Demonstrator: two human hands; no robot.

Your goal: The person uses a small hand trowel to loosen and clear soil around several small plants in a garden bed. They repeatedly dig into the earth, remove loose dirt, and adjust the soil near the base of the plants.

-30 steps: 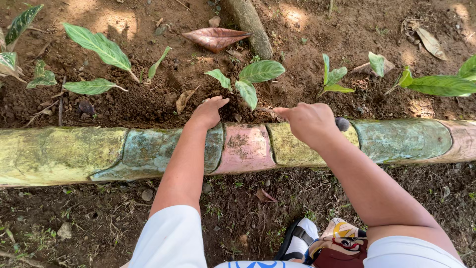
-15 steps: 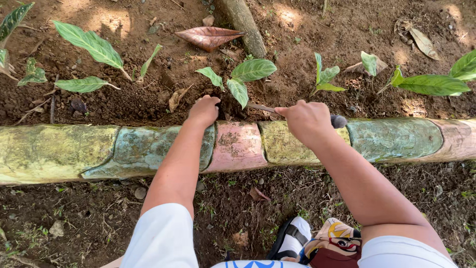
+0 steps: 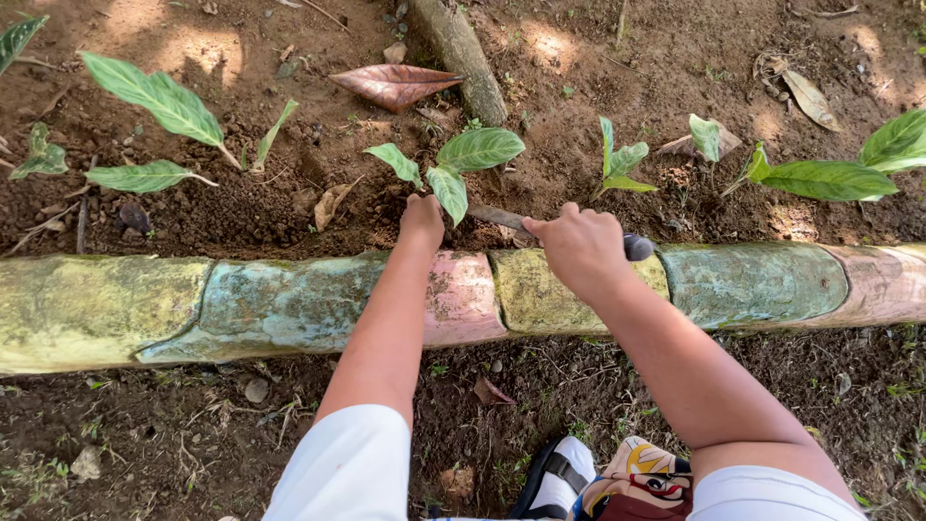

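Soil, head view: dark and loose, behind a painted curved edging (image 3: 289, 304) in green, pink and yellow.
Right hand (image 3: 579, 246): fist clamped on a dark-handled digging tool (image 3: 502, 218), blade aimed at 10 o'clock toward the stem base.
Left hand (image 3: 422, 214): fingers together, pressing soil at the seedling (image 3: 453, 164), steadying it.
Surroundings: outdoor bed, dry leaf (image 3: 395, 85) at 12 o'clock, more seedlings at 3 and 9.

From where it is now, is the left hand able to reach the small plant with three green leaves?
Probably yes: the left hand already rests in the soil at the base of the small plant, nothing between them.
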